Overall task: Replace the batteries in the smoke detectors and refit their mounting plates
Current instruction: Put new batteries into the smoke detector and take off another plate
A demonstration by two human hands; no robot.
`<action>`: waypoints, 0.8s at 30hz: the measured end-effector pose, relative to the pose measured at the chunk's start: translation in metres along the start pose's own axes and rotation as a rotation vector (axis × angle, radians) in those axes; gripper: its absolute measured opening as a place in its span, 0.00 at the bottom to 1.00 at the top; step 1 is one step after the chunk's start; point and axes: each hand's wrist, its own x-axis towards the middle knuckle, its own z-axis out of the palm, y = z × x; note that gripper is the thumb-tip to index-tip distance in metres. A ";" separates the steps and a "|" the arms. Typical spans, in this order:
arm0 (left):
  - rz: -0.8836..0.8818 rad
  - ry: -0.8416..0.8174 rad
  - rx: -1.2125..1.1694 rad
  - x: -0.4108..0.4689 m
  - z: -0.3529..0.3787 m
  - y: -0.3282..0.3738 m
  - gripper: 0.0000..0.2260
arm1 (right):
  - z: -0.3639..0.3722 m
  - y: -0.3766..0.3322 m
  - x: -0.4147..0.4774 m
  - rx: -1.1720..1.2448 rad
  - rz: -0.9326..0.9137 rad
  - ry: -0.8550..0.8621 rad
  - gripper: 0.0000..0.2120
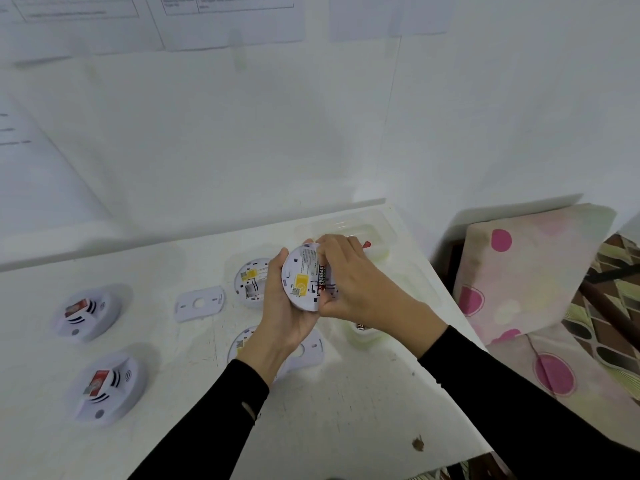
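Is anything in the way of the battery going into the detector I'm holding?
Nothing visible does. The battery sits in the open back of the detector, cupped in the left hand, with the right hand gripping it. No plate covers that back.

Person in black
Long, black left sleeve [221, 414] with a small pale mark; long, black right sleeve [502, 386]; bare left hand [282, 313] and right hand [360, 289].

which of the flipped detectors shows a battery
The detector in the left hand: an Eveready battery shows in its back. The one lying behind it looks empty; the one under the wrist is mostly hidden.
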 end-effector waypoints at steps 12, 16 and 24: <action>-0.082 0.052 -0.109 0.003 -0.008 0.008 0.27 | 0.002 0.005 -0.024 0.413 -0.004 0.139 0.13; -0.103 0.053 -0.160 0.000 -0.011 0.007 0.27 | -0.014 0.013 -0.023 0.999 0.566 0.469 0.08; -0.122 0.067 -0.224 -0.008 -0.017 0.016 0.33 | 0.009 0.063 -0.044 0.248 0.952 -0.036 0.07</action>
